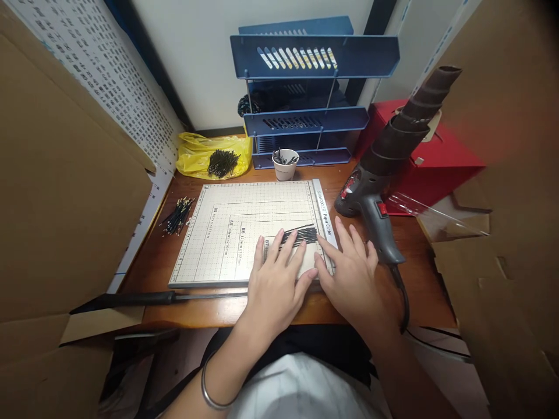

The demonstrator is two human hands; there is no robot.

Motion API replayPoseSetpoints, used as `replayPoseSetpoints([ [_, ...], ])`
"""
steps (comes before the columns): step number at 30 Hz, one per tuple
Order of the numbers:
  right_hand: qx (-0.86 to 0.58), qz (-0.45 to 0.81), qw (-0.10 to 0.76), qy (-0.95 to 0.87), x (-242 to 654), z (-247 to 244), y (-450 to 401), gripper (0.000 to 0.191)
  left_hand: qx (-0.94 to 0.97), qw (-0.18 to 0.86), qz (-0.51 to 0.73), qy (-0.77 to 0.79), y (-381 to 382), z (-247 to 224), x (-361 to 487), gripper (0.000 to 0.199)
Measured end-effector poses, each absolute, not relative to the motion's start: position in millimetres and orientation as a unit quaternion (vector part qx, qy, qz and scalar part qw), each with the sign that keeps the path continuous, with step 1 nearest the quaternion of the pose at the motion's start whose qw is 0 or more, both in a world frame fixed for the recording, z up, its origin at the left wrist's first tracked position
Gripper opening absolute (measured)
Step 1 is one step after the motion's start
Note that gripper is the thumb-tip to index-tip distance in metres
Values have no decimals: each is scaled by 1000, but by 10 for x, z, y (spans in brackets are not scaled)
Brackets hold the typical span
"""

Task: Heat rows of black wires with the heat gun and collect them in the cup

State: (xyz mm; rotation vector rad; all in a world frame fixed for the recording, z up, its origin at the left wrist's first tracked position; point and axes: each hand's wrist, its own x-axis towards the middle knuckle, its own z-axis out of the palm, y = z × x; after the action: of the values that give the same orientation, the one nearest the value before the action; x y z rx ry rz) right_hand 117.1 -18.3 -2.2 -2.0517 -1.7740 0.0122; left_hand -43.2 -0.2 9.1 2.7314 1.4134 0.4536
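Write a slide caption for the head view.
Left hand and right hand at thin black strips on a gridded paper cutter, a heat gun standing to the right.

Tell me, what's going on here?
A person's left hand lies spread over part of a row of thin black strips on a paper cutter. The right hand is at the strips' right ends. Another bunch lies left of the cutter, a black pile sits on a yellow bag, and a cup holds more black pieces.

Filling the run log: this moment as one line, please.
left hand: across black strips; right hand: at strip ends; strips: on paper cutter; heat gun: beside cutter
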Motion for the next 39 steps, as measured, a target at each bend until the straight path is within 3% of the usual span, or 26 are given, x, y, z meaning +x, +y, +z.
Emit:
replayPoseSetpoints([
  [39,-739,12,233,-632,1205,-45,-91,37,869,40,154,468,155,146,-314,50],
])
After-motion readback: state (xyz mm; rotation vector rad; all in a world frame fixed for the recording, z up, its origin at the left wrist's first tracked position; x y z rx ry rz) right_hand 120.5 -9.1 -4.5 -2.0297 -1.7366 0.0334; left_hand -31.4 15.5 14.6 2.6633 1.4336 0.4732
